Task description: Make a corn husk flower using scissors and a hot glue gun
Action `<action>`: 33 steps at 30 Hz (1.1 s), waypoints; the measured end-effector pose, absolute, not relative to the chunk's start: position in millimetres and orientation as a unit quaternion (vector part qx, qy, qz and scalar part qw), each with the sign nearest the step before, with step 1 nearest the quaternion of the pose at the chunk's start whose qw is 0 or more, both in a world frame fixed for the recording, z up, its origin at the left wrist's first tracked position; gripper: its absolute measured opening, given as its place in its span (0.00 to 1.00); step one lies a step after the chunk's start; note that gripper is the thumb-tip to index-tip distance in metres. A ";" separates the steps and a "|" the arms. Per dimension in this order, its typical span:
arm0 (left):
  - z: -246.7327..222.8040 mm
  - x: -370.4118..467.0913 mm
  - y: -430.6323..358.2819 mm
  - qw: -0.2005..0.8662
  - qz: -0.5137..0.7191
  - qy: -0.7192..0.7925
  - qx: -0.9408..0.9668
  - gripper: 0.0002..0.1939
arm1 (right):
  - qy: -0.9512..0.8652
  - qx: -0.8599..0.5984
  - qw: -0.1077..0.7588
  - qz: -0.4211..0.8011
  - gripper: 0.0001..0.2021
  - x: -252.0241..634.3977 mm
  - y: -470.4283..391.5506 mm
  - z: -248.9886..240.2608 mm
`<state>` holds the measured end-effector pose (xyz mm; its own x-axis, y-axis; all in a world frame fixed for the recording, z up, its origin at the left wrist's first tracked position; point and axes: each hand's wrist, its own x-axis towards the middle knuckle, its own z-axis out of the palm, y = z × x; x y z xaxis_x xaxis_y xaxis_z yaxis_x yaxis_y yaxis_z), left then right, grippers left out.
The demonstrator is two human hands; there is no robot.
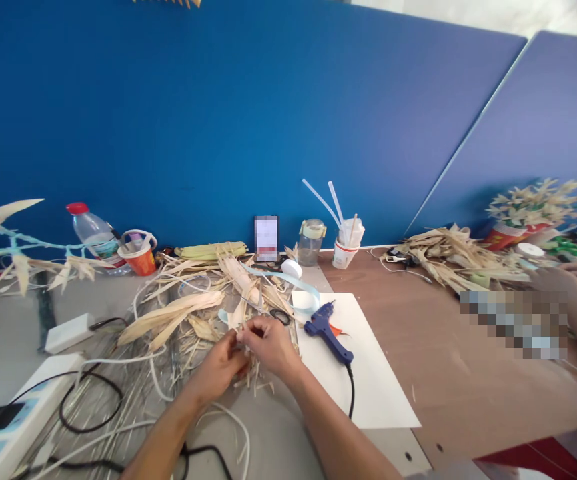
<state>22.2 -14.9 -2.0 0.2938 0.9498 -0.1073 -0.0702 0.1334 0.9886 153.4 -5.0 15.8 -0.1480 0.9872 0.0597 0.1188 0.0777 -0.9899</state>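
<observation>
My left hand (222, 368) and my right hand (267, 343) meet over the near edge of a heap of dried corn husks (241, 280). Both are closed, fingertips pinched close together. A small pale piece seems to sit between them, but its kind is hidden by the fingers. Just beyond the right hand lie black-handled scissors (281, 316). To the right a blue hot glue gun (329, 333) rests on a white sheet of paper (378, 393). A light blue ribbon (308, 290) curls from its white roll (291, 269) behind the hands.
A power strip (28, 400) and looping cables (93, 427) occupy the left. Along the blue partition (218, 133) stand a bottle (93, 233), a red cup (141, 260), a phone (267, 238), a jar (311, 243) and a cup of glue sticks (345, 255). Another person's hands (563, 293) work at the right.
</observation>
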 end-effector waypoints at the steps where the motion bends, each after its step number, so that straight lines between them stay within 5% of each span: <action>1: -0.4 20.9 -14.3 0.611 0.428 0.428 0.510 0.15 | -0.570 -0.485 0.458 0.481 0.07 154.9 -3.5 15.4; 13: -8.7 14.6 -7.8 0.480 0.492 0.489 0.537 0.09 | -0.544 -0.489 0.486 0.478 0.08 153.1 -2.9 14.0; 25: 1.5 14.8 -11.8 0.617 0.496 0.444 0.420 0.16 | -0.438 -0.389 0.510 0.630 0.11 169.6 0.8 16.0; 33: -2.0 15.2 -10.9 0.615 0.480 0.445 0.440 0.15 | -0.500 -0.410 0.511 0.567 0.13 163.2 -2.5 18.1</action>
<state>15.2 -10.9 -2.0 0.1432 0.9819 -0.1239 -0.1986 0.1511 0.9684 163.2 -2.5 18.1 -0.1411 0.9889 0.0459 -0.1694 0.0215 -0.9853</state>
